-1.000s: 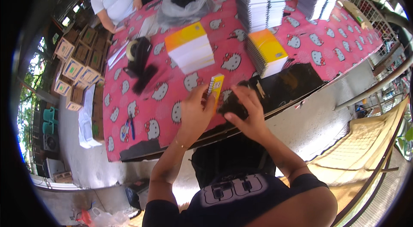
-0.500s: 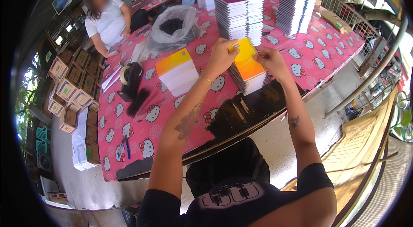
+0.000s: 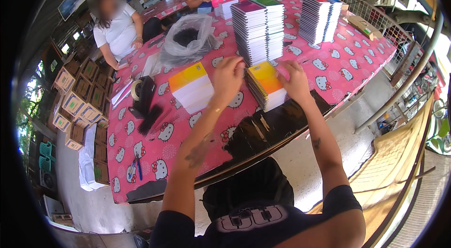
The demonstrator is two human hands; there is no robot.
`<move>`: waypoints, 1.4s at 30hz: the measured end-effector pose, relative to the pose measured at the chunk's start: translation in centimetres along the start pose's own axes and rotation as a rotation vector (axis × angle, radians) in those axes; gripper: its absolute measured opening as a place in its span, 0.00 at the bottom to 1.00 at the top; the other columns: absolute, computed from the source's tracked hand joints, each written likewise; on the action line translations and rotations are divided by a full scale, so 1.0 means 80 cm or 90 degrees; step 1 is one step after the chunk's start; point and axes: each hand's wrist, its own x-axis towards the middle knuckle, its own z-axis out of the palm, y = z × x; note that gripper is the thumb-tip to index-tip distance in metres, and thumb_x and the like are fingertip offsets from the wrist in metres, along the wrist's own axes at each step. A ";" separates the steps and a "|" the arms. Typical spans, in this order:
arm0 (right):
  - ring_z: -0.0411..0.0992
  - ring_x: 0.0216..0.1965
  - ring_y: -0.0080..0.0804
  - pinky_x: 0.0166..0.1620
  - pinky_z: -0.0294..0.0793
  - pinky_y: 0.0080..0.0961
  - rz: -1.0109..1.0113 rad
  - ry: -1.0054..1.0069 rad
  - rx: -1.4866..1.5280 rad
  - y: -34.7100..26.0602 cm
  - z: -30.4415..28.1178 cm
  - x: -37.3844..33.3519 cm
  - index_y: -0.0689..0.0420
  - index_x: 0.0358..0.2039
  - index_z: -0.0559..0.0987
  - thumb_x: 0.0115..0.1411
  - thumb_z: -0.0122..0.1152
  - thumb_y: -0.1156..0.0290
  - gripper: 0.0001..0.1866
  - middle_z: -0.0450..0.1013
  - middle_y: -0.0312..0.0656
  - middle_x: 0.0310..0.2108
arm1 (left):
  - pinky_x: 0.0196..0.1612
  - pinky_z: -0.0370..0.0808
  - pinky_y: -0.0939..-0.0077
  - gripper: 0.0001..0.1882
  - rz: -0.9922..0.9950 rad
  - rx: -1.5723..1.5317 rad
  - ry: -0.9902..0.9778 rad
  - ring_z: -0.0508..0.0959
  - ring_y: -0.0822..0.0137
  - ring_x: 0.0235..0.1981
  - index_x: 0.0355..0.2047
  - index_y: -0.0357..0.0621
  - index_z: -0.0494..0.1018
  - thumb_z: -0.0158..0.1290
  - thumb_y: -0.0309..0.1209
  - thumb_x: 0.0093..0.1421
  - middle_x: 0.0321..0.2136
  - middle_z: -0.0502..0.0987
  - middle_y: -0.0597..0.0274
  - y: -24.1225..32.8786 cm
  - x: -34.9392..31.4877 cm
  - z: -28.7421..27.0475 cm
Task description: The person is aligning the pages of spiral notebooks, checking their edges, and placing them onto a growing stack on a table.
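Observation:
A short stack of spiral-bound notebooks with yellow-orange covers (image 3: pixel 265 81) stands near the table's front edge, its dark coil bindings along the left side. My left hand (image 3: pixel 229 79) is just left of the stack, its fingers curled and pinched together; whether anything small is between them is hidden. Beside the stack's right edge is my right hand (image 3: pixel 293 80), fingers bent but apart, thumb close to the top cover. To the left lies a fanned pile of yellow-orange covered books (image 3: pixel 190 83), with no coil visible on it.
Behind stand tall notebook stacks with purple and green covers (image 3: pixel 257 32) and red and blue covers (image 3: pixel 322 18). A clear plastic bag of black material (image 3: pixel 188 36), a tape dispenser (image 3: pixel 142 95) and blue-handled pliers (image 3: pixel 136 168) lie leftward. Two people stand across the table; boxes (image 3: pixel 80 100) are piled left.
The top yellow notebook, held tilted between both hands before, now lies flat on the stack. My left hand has come off it to the left; my right hand has moved slightly lower.

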 end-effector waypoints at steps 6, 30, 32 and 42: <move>0.71 0.54 0.43 0.54 0.69 0.41 -0.161 -0.021 0.002 -0.100 -0.010 -0.042 0.55 0.49 0.82 0.58 0.67 0.66 0.18 0.74 0.40 0.52 | 0.47 0.77 0.60 0.12 0.008 0.263 -0.068 0.81 0.51 0.42 0.42 0.39 0.81 0.63 0.30 0.58 0.41 0.82 0.51 -0.049 -0.028 -0.177; 0.75 0.43 0.24 0.49 0.73 0.21 0.234 -0.334 0.629 -0.153 0.114 -0.166 0.61 0.44 0.80 0.61 0.68 0.77 0.12 0.79 0.39 0.43 | 0.53 0.73 0.53 0.24 -0.481 -0.095 0.015 0.76 0.44 0.48 0.61 0.41 0.69 0.53 0.32 0.66 0.48 0.76 0.42 0.031 -0.273 -0.150; 0.75 0.44 0.23 0.49 0.74 0.20 0.251 -0.350 0.604 -0.148 0.106 -0.165 0.61 0.44 0.80 0.60 0.68 0.77 0.11 0.79 0.39 0.43 | 0.48 0.73 0.49 0.20 -0.288 0.243 0.005 0.77 0.44 0.43 0.57 0.41 0.73 0.52 0.33 0.66 0.46 0.77 0.47 -0.057 -0.250 -0.200; 0.76 0.44 0.21 0.49 0.74 0.19 0.264 -0.345 0.658 -0.155 0.115 -0.165 0.61 0.50 0.81 0.62 0.66 0.78 0.15 0.80 0.39 0.42 | 0.33 0.74 0.64 0.15 -0.220 0.130 -0.109 0.78 0.53 0.32 0.51 0.42 0.77 0.54 0.22 0.63 0.37 0.78 0.53 -0.026 -0.241 -0.215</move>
